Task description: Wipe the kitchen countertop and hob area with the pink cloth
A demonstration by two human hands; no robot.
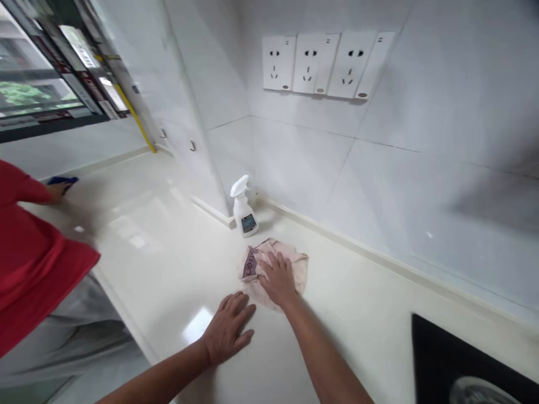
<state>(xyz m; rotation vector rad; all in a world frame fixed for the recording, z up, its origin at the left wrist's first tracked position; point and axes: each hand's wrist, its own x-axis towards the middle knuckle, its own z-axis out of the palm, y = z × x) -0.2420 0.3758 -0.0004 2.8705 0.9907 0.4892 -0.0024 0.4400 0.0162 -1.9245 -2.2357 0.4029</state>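
My right hand (278,279) lies on a crumpled pale pink cloth (298,269) with a dark printed patch, its fingers spread over the top and pressing it to the white countertop (353,331). My left hand (231,328) rests flat on the counter, just short of the cloth's near left edge, fingers extended and holding nothing. Behind the cloth, a white spray bottle (244,210) with a dark label stands upright by the wall corner. Neither hand touches the bottle.
At the left, a person in a red top (37,241) leans over the counter, one hand on a dark blue cloth (63,180). A black cooktop (463,359) sits at the lower right. Wall sockets (311,64), small hooks (192,146) and a yellow pipe (135,118) line the walls.
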